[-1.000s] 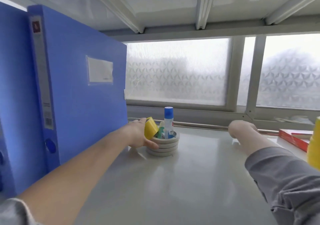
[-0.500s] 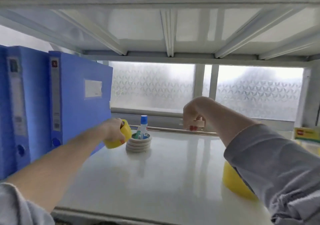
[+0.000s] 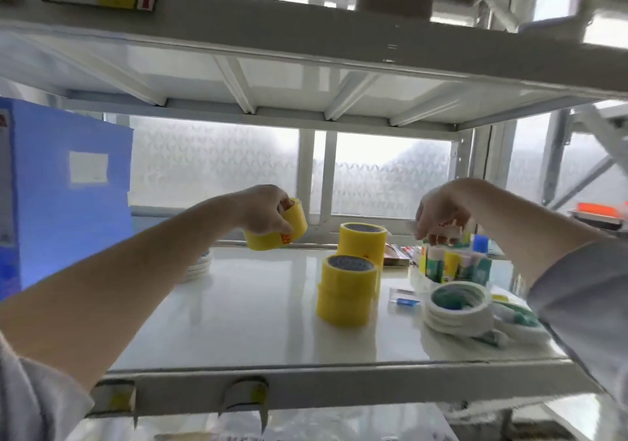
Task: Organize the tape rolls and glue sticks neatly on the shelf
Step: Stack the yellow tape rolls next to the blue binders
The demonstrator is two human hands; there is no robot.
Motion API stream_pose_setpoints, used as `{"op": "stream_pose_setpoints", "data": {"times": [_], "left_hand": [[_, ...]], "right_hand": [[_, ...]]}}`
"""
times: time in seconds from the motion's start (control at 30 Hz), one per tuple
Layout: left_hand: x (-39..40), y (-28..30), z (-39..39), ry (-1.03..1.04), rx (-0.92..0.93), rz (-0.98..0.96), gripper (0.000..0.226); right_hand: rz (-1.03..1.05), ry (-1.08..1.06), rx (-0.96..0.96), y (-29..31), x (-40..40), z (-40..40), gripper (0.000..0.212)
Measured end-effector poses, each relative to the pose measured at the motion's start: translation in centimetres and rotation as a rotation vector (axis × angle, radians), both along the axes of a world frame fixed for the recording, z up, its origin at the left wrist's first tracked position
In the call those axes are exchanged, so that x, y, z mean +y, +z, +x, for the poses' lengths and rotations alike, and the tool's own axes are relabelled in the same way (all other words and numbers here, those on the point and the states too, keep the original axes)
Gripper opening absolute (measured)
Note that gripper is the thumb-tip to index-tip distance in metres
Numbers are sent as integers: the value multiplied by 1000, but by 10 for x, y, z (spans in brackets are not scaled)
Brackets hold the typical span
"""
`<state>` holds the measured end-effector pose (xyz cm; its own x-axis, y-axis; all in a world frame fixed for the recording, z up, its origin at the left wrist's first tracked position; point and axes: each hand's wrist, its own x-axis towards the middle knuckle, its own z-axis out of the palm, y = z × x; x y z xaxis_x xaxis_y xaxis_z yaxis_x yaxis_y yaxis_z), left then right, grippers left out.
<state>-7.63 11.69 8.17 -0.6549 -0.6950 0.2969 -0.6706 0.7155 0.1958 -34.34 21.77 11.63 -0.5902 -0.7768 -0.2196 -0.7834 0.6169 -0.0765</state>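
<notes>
The left hand (image 3: 263, 211) has lifted a yellow tape roll (image 3: 277, 228) clear of the white rolls (image 3: 200, 264) at centre-left — fingers clamped on it. The right hand (image 3: 441, 213), now over the glue sticks (image 3: 452, 264) at right, seems to pinch one. Regrouping is underway — yellow stacks (image 3: 350, 287) wait mid-shelf (image 3: 255, 311).

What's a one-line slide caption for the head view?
Left hand lifts a yellow tape roll over the shelf; right hand reaches the glue sticks.

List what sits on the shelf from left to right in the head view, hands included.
blue binder → left hand gripping a yellow tape roll → stacked yellow tape rolls → right hand over the upright glue sticks → white tape rolls.
</notes>
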Motion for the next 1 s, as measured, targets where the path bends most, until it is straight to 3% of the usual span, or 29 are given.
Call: {"op": "stream_pose_setpoints", "data": {"times": [0.3, 0.6, 0.87, 1.0], "left_hand": [[64, -14, -91, -287, 18, 54, 46], [90, -52, -142, -342, -178, -139, 31], [92, -61, -166, -356, -234, -205, 34], [98, -63, -173, -402, -254, -158, 40]], "right_hand": [[12, -91, 67, -65, 43, -79, 28], [21, 72, 188, -76, 26, -63, 43], [88, 126, 203, -80, 19, -63, 44], [132, 150, 186, -80, 20, -61, 20]]}}
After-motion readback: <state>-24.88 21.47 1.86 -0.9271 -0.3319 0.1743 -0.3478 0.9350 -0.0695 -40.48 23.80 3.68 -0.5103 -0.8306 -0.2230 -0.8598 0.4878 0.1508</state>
